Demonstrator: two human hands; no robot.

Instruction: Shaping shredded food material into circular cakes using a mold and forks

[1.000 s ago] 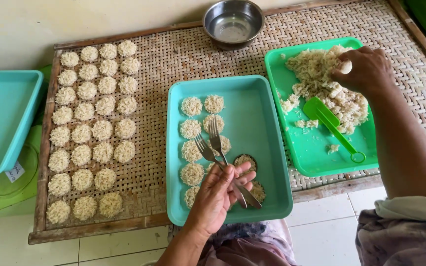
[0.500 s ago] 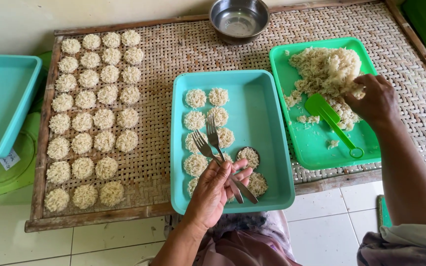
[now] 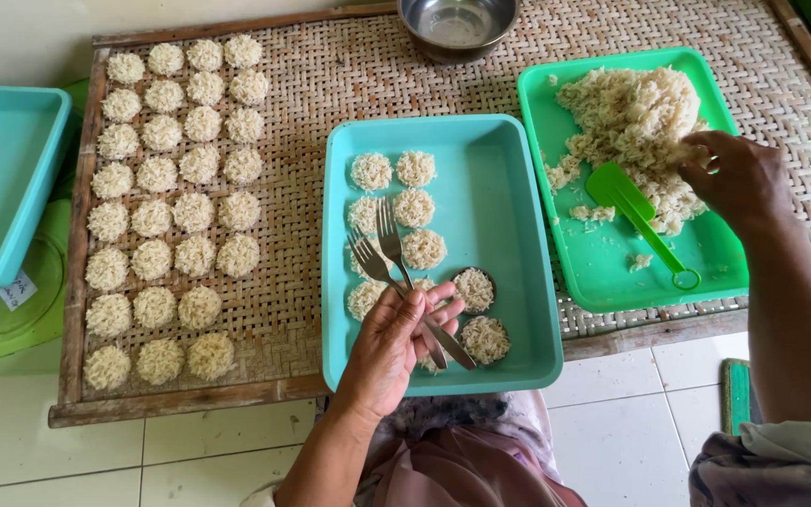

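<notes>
Left hand point(image 3: 394, 343) hovers low over the teal tray point(image 3: 509, 235), fingers point(image 3: 438, 305) curled around two metal forks point(image 3: 396, 272), tines pointing away over the little rice patties point(image 3: 405, 211) in that tray. Just beside the fork handles sits a small round mould point(image 3: 474, 289) packed with rice, another patty below it. Right hand point(image 3: 734, 178) is over on the green tray point(image 3: 612, 282), fingers pinched narrow into the loose rice heap point(image 3: 635, 122), gripping a clump. A green spatula point(image 3: 635, 221) lies on that tray, touching the heap's edge. Everything rests on a woven bamboo mat point(image 3: 302, 113), with rows of finished patties point(image 3: 171, 197) laid out on its left side. A steel bowl point(image 3: 457, 23) sits at the far edge, another teal tray point(image 3: 2, 178) off the mat.
</notes>
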